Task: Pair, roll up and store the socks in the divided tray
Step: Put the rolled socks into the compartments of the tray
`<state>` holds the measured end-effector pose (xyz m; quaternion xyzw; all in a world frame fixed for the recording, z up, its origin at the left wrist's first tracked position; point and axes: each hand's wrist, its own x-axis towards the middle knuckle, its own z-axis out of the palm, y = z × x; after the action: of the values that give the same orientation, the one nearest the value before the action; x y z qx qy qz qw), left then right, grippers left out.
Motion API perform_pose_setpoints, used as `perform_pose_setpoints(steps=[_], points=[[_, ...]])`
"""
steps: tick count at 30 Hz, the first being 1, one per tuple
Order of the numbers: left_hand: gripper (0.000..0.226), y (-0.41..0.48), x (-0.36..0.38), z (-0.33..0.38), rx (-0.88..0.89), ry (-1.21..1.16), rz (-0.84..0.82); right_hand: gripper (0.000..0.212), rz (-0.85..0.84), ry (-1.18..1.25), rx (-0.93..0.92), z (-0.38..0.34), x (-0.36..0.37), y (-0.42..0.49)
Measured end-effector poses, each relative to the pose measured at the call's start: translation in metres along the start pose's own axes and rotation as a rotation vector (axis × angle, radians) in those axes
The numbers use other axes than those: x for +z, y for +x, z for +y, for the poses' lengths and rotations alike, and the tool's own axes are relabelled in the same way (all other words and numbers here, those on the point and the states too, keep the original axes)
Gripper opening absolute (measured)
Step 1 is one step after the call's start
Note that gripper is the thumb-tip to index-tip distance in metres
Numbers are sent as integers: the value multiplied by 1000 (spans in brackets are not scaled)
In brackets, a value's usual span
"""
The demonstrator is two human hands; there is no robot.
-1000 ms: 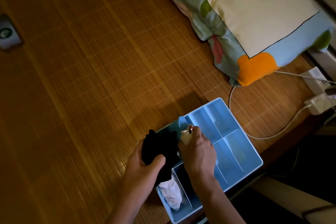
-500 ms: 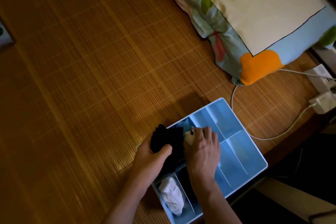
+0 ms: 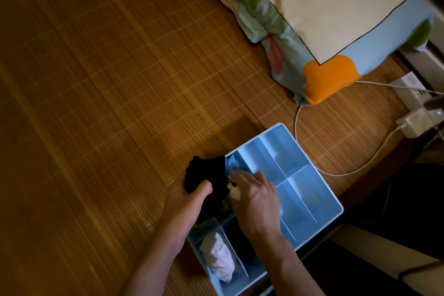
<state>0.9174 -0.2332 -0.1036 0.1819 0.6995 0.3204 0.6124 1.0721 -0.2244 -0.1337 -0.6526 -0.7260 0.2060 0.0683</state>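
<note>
Head view, lower centre: your left hand (image 3: 187,202) grips a black sock bundle (image 3: 204,170) over the tray (image 3: 336,209), at its left compartments. Your right hand (image 3: 257,199) covers a cream sock (image 3: 235,193); whether it pinches or presses, I cannot tell. Crowding both into one slot could unroll them.
</note>
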Motion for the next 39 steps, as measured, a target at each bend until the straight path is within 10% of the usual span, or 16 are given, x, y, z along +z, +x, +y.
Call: perform_pose_setpoints(steps=[6,12,22,39], points=[[41,-13,-8,1,-6,13,6,36,278,337,283,20,-22,-31],[47,-35,-3,-2,-13,10,-60,18,218,306,390,33,-17,-77],[47,-61,-1,-21,-11,47,-112,51,234,154,314,27,22,-96],[49,-70,-1,-25,18,31,-172,47,322,-16,183,28,43,-118]])
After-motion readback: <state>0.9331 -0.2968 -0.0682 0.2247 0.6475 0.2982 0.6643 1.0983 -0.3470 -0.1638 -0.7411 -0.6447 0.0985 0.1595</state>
